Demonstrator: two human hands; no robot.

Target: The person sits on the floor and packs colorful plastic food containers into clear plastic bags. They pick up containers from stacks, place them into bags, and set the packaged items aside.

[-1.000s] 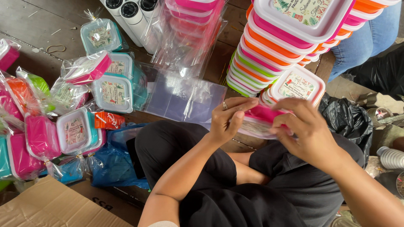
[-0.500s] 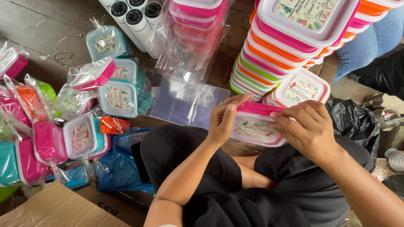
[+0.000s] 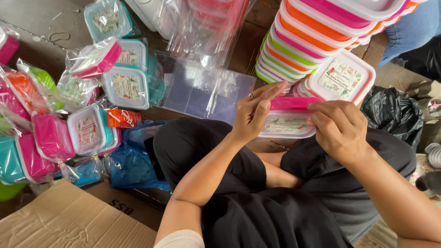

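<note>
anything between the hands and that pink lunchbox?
Nothing visible. Left hand and right hand both grip the pink lunchbox directly, fingers on its ends, above the lap.

Pink lunch box [image 3: 288, 120] was glossy smooth plastic. Clear bags [image 3: 207, 87] were shiny crinkled film. Cardboard [image 3: 69, 220] was matt, creased. Trousers [image 3: 202, 142] were matt black cloth.

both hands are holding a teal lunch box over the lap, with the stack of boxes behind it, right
Not quite: the lunch box held by the left hand and right hand is pink, not teal, as the head view shows. The stack of boxes does stand behind it.
</note>
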